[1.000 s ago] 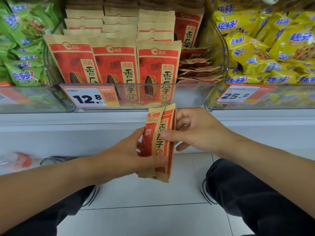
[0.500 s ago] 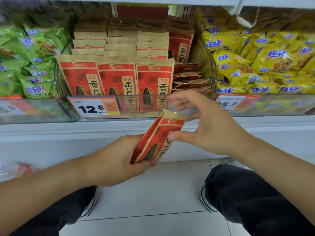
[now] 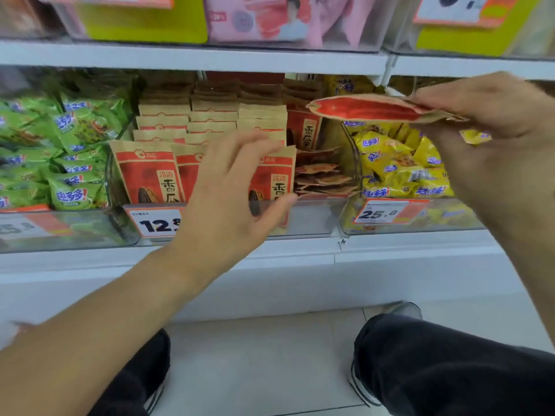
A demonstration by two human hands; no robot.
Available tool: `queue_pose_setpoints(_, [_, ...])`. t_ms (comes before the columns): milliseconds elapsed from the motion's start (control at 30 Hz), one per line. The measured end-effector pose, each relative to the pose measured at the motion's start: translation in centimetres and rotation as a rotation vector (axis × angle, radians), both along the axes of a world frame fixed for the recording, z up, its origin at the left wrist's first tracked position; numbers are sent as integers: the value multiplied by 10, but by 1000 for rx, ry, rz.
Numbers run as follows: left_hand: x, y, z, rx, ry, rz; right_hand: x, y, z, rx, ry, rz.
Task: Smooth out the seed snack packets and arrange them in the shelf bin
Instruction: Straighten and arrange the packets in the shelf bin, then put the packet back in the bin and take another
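Note:
My right hand (image 3: 492,139) grips a red and tan seed snack packet (image 3: 369,109), held flat and edge-on, high at the right in front of the shelf. My left hand (image 3: 237,187) is open with spread fingers, just in front of the upright packets (image 3: 144,172) standing in rows in the clear shelf bin (image 3: 309,219). Several loose packets (image 3: 321,175) lie in a flat heap at the bin's right side. My left hand hides the middle front packets.
Green snack bags (image 3: 72,151) fill the bin at left, yellow bags (image 3: 402,166) the bin at right. Price tags reading 12.8 (image 3: 154,225) and 25.8 (image 3: 380,213) hang on the bin fronts. A higher shelf (image 3: 192,57) runs overhead. My knees and shoes are below on the tiled floor.
My left hand let go of the packet and rose toward the bin, open. My right hand lifted the packet up and to the right. The view tilted upward.

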State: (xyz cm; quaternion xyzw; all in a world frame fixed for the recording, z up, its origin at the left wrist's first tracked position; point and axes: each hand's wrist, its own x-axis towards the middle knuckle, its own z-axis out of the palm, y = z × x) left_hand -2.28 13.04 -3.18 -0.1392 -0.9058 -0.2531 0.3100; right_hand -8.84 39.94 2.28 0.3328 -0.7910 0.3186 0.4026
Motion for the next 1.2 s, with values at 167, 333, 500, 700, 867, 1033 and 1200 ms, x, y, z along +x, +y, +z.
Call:
queue_pose_setpoints(167, [-25,24,-13,-168,-28,32,-36,-25,-25,142,12,-26])
queue_pose_setpoints(333, [-39,29,-23,-169,-4,99,-56,-41,-35,274,36,-33])
queue_pose_setpoints(500, [-48,23,-27,-145,35,97,-59,-48,-30,350,3,-15])
queue_pose_setpoints(700, [-51,23,-29,-132,53,102,-70,-58,-17,459,-79,-81])
queue_pose_setpoints(867, [-53,23,-29,-143,40,112,-82,-82,-14,604,-256,-138])
queue_pose_setpoints(1033, [-56,18,-30,-158,28,98,-81,-83,3,633,-553,15])
queue_pose_setpoints(1200, [-59,16,-30,-167,19,106,-91,-84,-4,672,-393,-85])
